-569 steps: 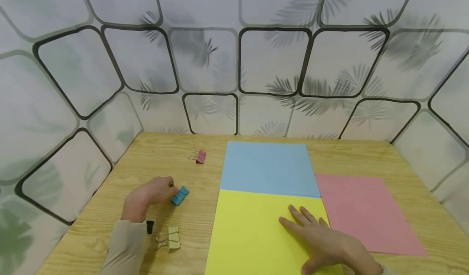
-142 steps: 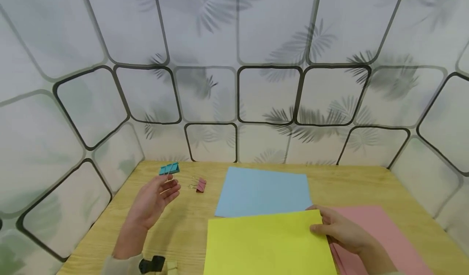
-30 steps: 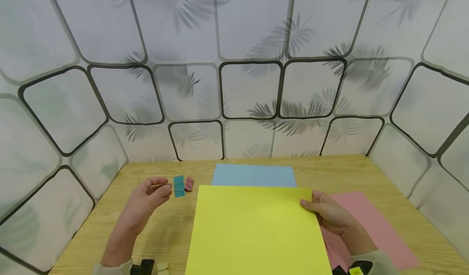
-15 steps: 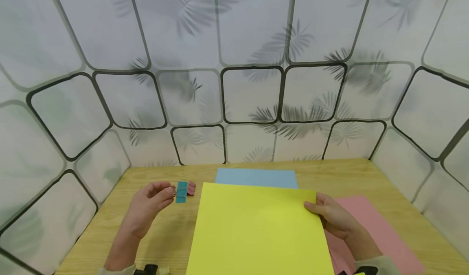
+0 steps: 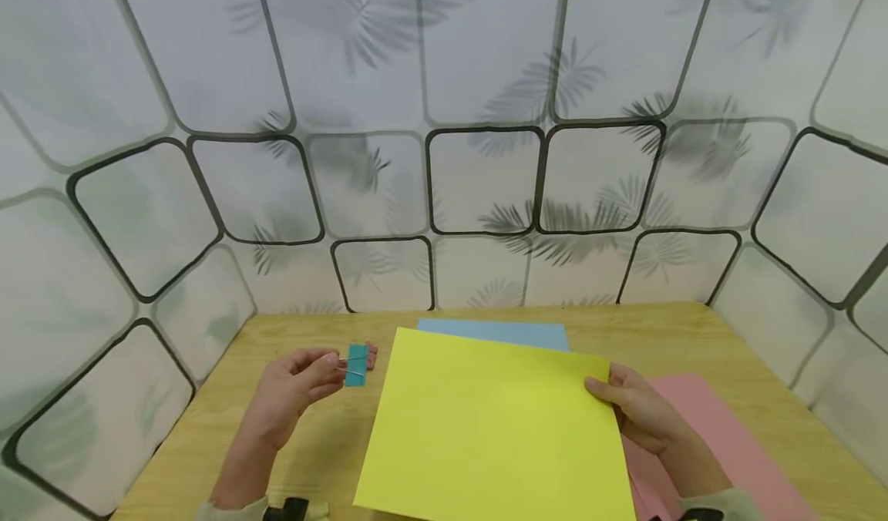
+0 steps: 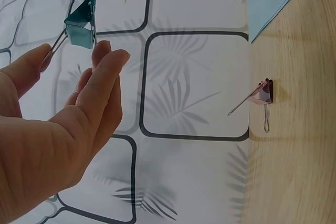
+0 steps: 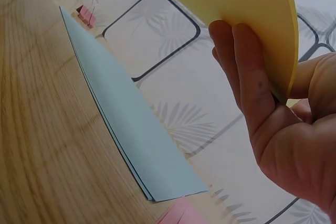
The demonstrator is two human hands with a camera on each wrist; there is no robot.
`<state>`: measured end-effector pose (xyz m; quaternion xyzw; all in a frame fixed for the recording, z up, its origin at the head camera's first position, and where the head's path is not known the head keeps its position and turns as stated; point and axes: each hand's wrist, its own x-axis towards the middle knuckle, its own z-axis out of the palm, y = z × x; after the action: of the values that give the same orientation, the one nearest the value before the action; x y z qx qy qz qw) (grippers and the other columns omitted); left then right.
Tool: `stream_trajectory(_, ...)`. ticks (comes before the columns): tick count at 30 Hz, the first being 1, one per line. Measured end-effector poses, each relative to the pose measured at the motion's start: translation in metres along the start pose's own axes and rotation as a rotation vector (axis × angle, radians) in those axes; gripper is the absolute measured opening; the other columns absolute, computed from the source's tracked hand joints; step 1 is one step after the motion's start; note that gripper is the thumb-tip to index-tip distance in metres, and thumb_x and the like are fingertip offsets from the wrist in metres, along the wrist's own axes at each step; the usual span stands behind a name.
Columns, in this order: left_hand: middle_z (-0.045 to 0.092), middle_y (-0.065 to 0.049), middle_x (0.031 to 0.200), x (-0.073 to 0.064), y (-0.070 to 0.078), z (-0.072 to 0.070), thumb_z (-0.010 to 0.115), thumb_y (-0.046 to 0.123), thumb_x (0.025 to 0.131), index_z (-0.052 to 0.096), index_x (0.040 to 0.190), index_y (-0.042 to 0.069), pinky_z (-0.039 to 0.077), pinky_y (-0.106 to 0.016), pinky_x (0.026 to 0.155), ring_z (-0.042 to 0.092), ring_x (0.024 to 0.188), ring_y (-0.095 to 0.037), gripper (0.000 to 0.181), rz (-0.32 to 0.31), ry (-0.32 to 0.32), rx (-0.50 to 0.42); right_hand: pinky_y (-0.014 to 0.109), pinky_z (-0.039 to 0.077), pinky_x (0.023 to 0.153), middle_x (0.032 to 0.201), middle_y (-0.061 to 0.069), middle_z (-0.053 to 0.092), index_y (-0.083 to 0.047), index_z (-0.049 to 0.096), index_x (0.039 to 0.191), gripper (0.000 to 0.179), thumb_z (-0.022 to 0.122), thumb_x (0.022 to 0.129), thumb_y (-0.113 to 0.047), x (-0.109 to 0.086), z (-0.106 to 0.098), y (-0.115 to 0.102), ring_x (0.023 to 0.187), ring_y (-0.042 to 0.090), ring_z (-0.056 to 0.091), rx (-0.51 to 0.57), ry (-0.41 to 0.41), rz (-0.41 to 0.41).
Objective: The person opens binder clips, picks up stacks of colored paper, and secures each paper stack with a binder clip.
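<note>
My left hand (image 5: 280,401) pinches a teal binder clip (image 5: 357,367) by its wire handles, in the air left of the yellow sheets. In the left wrist view, the clip (image 6: 80,36) sits beyond the thumb and fingertips, the handles between them. My right hand (image 5: 645,411) grips a stack of yellow paper (image 5: 486,428) at its upper right corner, thumb on the front and fingers behind. The right wrist view shows the yellow stack's edge (image 7: 295,24) within that grip. The stack is raised and tilted, its top left corner near the clip but apart from it.
Blue paper (image 5: 492,332) lies on the wooden table behind the yellow stack, partly covered. Pink paper (image 5: 721,436) lies at the right, under the right forearm. A pink binder clip (image 6: 262,94) rests on the table, partly hidden in the head view. A pale yellow clip (image 5: 317,511) shows near the left wrist.
Since 19 seconds ago, the teal clip and yellow stack have left the table. Over the last second, the stack's left side has risen and tilted; the clip has turned slightly, staying in my left hand.
</note>
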<state>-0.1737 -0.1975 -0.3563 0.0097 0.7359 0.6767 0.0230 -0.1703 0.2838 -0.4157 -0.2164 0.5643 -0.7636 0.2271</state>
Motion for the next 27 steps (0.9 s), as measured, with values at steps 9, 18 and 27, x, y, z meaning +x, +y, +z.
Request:
stream_trajectory(9, 0.068, -0.009, 0.107, -0.0034, 0.0023, 0.0021, 0.057, 0.017, 0.103, 0.05, 0.134, -0.012, 0.057, -0.031, 0.086, 0.069, 0.09, -0.014, 0.044, -0.008, 0.004, -0.011, 0.033, 0.057, 0.085, 0.118, 0.007, 0.068, -0.006, 0.046, 0.13, 0.024, 0.035, 0.11, -0.011, 0.0012, 0.0017, 0.0014, 0.1, 0.02, 0.07, -0.005, 0.026, -0.003)
stream_trajectory(18, 0.07, -0.016, 0.109, -0.0049, -0.0005, 0.0082, 0.056, 0.011, 0.102, 0.049, 0.133, -0.018, 0.058, -0.032, 0.084, 0.071, 0.088, -0.015, 0.043, -0.009, -0.067, -0.005, 0.033, 0.057, 0.085, 0.117, 0.006, 0.068, -0.006, 0.046, 0.129, 0.023, 0.034, 0.11, -0.01, 0.0007, 0.0017, 0.0005, 0.101, 0.019, 0.07, 0.0, 0.011, -0.008)
stream_trajectory(27, 0.07, -0.015, 0.109, -0.001, -0.0038, 0.0042, 0.056, 0.01, 0.102, 0.049, 0.13, -0.021, 0.058, -0.034, 0.084, 0.07, 0.089, -0.014, 0.042, 0.031, -0.137, 0.028, 0.032, 0.058, 0.083, 0.115, 0.007, 0.069, -0.005, 0.047, 0.128, 0.023, 0.034, 0.11, -0.01, 0.0045, 0.0016, -0.0028, 0.098, 0.019, 0.071, -0.033, -0.004, -0.024)
